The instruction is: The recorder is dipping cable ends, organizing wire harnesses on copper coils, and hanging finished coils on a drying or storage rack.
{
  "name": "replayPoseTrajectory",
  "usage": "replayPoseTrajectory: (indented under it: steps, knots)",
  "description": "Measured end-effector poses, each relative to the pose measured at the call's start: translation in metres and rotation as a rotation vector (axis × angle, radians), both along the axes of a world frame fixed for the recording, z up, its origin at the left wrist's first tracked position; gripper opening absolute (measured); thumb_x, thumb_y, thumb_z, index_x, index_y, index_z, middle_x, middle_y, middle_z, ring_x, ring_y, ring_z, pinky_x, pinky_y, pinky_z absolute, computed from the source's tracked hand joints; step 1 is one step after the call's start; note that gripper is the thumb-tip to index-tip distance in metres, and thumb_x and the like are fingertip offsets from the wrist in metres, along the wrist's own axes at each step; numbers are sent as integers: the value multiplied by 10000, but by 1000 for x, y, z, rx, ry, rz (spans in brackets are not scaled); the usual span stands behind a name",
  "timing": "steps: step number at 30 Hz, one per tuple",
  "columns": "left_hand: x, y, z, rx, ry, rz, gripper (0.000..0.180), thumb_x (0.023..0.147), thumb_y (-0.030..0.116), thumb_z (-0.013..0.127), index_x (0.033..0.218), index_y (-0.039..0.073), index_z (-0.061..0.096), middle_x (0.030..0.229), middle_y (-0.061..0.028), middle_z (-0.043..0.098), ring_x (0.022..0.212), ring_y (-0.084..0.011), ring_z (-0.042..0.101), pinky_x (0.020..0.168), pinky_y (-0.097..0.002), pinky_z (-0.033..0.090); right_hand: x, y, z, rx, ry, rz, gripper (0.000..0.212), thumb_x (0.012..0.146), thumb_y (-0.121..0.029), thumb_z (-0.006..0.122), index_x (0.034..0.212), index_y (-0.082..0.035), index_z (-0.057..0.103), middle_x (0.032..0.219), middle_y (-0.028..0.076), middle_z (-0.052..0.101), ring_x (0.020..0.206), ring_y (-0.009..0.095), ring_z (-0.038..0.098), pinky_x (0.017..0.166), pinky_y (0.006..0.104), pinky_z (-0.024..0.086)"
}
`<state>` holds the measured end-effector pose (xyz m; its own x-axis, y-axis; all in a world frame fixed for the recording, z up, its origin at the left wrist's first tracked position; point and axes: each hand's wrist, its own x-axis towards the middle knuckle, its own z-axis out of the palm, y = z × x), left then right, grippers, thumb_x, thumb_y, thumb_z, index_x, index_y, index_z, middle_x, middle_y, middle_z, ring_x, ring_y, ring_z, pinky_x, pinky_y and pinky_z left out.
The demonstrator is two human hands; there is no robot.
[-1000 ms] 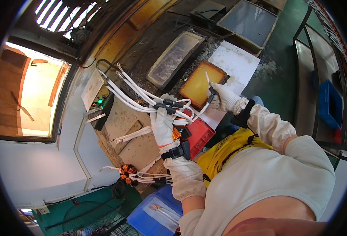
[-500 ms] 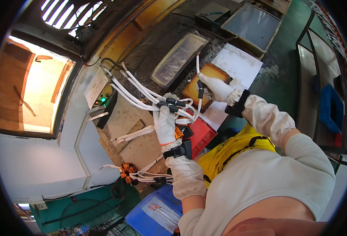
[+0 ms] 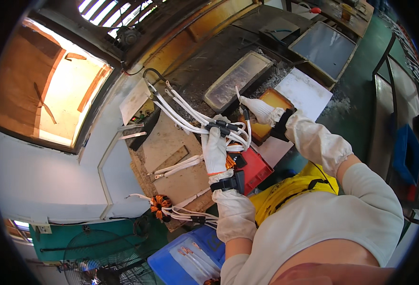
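Note:
My left hand (image 3: pixel 214 148), in a white glove, is closed around a bundle of white cables (image 3: pixel 178 111) with black sleeves (image 3: pixel 223 126) on them. Metal lugs tip the cables' far ends. My right hand (image 3: pixel 262 112), gloved too, pinches one white cable by its black sleeve (image 3: pixel 246 113), and its coppery bare end (image 3: pixel 237 89) points up and away. That hand is at the left side of a shallow tray with amber contents (image 3: pixel 278 99). Below the left hand, an orange-wound coil (image 3: pixel 231 161) shows in part beside a red bin (image 3: pixel 256 170).
Beyond the hands lies a long narrow tray (image 3: pixel 238 78) with a dull grey surface. A white board (image 3: pixel 304 92) is right of the amber tray. Another coil with cables (image 3: pixel 161 205) lies at the worktop's near left, above a blue bin (image 3: pixel 171 259). A fan (image 3: pixel 105 259) stands lower left.
The whole view has shifted, so the bench sits farther right in the picture. My right hand has moved left relative to the amber tray, with the cable. My left hand keeps its hold.

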<state>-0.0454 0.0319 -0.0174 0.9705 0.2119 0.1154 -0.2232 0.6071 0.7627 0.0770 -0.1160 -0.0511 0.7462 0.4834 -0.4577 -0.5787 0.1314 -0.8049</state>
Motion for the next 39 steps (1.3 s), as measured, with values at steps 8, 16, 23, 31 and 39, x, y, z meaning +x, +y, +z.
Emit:
replayPoseTrajectory:
  steps: [8, 16, 23, 31, 39]
  knots:
    - [0, 3, -4, -34, 19, 31, 413, 848, 169, 612, 1179, -30, 467, 1076, -118, 561, 993, -228, 543, 893, -398, 446, 2, 7, -2, 6, 40, -46, 357, 905, -427, 459, 691, -147, 518, 539, -30, 472, 395, 96, 338, 372, 251, 232]
    - [3, 1, -3, 9, 5, 67, 398, 854, 203, 597, 1164, -12, 470, 1047, -143, 575, 955, -243, 570, 863, -429, 480, 2, 5, 0, 12, 71, -43, 355, 904, -429, 459, 687, -153, 514, 537, -30, 479, 391, 100, 349, 368, 252, 245]
    - [5, 4, -10, 24, 27, 63, 394, 863, 219, 586, 1154, -23, 476, 1043, -150, 575, 945, -241, 576, 838, -416, 496, 0, 5, 1, 17, 39, -27, 351, 901, -427, 458, 688, -153, 505, 522, -34, 457, 389, 96, 333, 367, 251, 234]
    - [4, 1, -4, 13, 4, 53, 392, 861, 212, 590, 1150, -29, 479, 1033, -143, 579, 940, -234, 577, 842, -411, 493, 4, 4, -4, 16, 53, -25, 336, 899, -419, 473, 694, -155, 505, 530, -41, 463, 386, 91, 327, 362, 248, 225]
    - [3, 0, -3, -4, 2, 68, 357, 863, 182, 580, 1139, -23, 484, 1012, -129, 590, 928, -228, 577, 860, -402, 476, 6, 4, -6, 22, 55, 4, 327, 896, -422, 480, 711, -155, 508, 561, -32, 505, 390, 92, 354, 359, 250, 243]
